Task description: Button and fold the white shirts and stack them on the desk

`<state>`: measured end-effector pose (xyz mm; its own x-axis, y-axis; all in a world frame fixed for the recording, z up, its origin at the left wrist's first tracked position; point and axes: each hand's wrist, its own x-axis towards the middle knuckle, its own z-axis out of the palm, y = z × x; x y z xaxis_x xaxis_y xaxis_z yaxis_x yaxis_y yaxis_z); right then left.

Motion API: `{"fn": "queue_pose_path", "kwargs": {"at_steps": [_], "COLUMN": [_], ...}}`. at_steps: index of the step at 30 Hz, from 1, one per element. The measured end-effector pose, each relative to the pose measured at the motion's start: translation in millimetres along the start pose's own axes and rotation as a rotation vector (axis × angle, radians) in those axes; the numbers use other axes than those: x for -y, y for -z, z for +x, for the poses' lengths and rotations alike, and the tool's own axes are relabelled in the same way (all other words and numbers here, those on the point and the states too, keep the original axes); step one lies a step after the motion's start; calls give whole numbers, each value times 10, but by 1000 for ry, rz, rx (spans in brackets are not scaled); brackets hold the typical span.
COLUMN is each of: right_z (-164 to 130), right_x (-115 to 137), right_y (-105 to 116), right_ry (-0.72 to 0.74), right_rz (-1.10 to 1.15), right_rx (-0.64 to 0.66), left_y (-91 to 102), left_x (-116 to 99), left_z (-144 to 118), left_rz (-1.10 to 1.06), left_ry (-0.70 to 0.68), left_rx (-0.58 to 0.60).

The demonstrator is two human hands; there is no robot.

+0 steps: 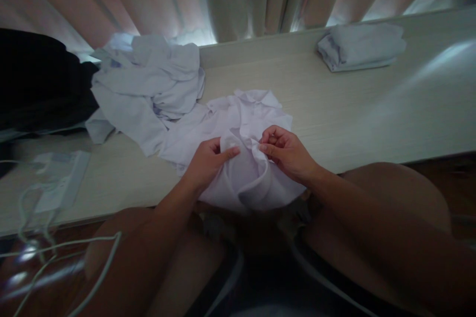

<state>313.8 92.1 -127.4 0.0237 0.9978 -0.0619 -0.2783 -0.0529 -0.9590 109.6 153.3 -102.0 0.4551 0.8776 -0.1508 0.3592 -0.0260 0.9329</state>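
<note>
A white shirt (256,114) lies spread over the pale ledge, its near end hanging past the front edge. My left hand (210,161) grips one edge of the cloth, thumb on top and fingers underneath. With thumb and fingertips my right hand (284,152) pinches the opposite edge near the middle of the shirt. Between the two hands the fabric is parted into an open fold, and its curved near edge droops. Any button in the right fingertips is too small to make out.
Crumpled white clothes (148,79) lie at the left back, beside a black bundle (40,84). A folded white garment (366,45) sits at the back right. A power strip (63,181) with plugged cords and white wire hangers (92,242) are at the left front. Curtains (238,0) hang behind.
</note>
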Motion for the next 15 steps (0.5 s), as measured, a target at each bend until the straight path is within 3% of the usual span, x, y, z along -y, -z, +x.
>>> {"fn": "queue_pose_path", "kwargs": {"at_steps": [2, 7, 15], "right_z": [-6, -37, -148], "right_x": [-9, -68, -24], "right_y": [-8, -62, -148], "right_ry": [27, 137, 333], "right_rz": [-33, -166, -653], "right_rx": [-12, -20, -113], "left_y": [-34, -148, -96], "left_x": [-47, -76, -9], "left_z": [-23, -90, -72], "left_rz": [-46, -38, 0], "left_ry": [33, 67, -43], "left_rx": [-47, -4, 110]}}
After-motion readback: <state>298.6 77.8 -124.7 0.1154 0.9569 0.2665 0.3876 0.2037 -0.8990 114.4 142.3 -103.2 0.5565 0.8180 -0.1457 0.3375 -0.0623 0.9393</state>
